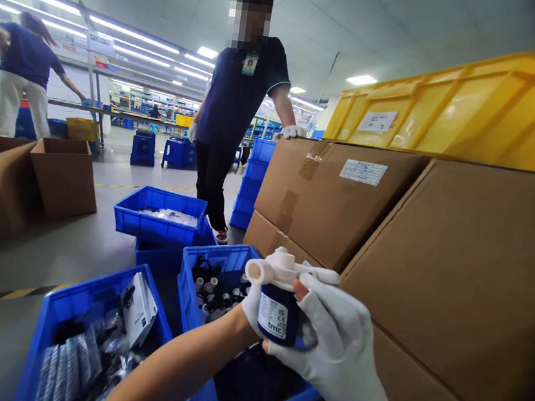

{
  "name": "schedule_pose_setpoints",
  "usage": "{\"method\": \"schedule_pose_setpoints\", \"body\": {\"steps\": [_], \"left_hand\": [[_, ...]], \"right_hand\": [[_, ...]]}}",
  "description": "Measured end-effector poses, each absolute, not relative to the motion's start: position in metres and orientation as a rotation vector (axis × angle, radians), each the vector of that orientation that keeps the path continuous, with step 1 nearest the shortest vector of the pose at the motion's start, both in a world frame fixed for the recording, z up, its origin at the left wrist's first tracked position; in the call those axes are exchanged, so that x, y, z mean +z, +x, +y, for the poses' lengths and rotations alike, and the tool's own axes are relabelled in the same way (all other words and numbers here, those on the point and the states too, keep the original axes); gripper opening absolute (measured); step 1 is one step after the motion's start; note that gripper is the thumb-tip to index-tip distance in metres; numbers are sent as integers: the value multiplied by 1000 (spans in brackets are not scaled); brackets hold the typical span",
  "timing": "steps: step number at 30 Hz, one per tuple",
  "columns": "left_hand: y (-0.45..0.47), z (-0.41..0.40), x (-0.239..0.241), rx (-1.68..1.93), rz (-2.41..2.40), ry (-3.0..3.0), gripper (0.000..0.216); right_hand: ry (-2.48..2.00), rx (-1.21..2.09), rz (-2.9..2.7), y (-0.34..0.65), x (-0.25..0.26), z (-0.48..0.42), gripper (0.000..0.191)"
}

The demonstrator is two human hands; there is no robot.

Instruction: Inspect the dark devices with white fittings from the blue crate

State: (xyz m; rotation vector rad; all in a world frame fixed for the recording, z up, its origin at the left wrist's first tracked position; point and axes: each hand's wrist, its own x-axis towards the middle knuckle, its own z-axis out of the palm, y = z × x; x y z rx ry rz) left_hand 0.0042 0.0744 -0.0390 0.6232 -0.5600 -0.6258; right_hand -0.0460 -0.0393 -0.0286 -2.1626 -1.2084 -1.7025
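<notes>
- Head view puts my right hand (340, 359) biggest in the foreground; its gloved fingers are wrapped tight round the pump (278, 306) from the right, one bare fingertip up by the white cap.
- Left hand (250, 306), gloved too, is closed on the pump from the other side; most of its fingers are hidden behind the body.
- Pump is upright, label toward me, white ports on top, held in the air above the blue bin (191, 269) and touching nothing but the two hands.
- My judgement: grip the dark body, not the white ports, which look the weaker part; hold it level and over the bin, so a slip lands it among like parts rather than on the floor.
- Cartons (457, 282) fill the right, stacked and leaning in just beside my right hand; they leave little elbow room on that side.
- Yellow crate (478, 109) sits on top of them, well above the hands.
- Open boxes (6, 181) stand on the floor far left, well apart.
- Co-worker (236, 92) stands ahead beyond the bins, one gloved hand on a carton; another person is far off at the left.
- Left bin (59, 311) holds bagged parts and a small white box (137, 308); it is near my left forearm.
- Far bin (157, 223) lies between me and the co-worker.
</notes>
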Motion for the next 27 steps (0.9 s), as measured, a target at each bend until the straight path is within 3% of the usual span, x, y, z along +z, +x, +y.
{"method": "schedule_pose_setpoints", "body": {"steps": [7, 16, 24, 27], "left_hand": [[11, 79, -40, -620, -625, 651, 81], [19, 75, -46, -641, -598, 658, 85], [20, 79, -42, -640, -697, 664, 79], [15, 91, -31, -701, -659, 732, 86]], "right_hand": [[-2141, -1657, -1240, -46, -29, -38, 86], [-2135, -1689, -1225, -47, -28, -35, 79], [-2053, -1736, -1195, -44, -28, -39, 89], [-2055, -1657, -1129, -41, -34, -43, 82]]}}
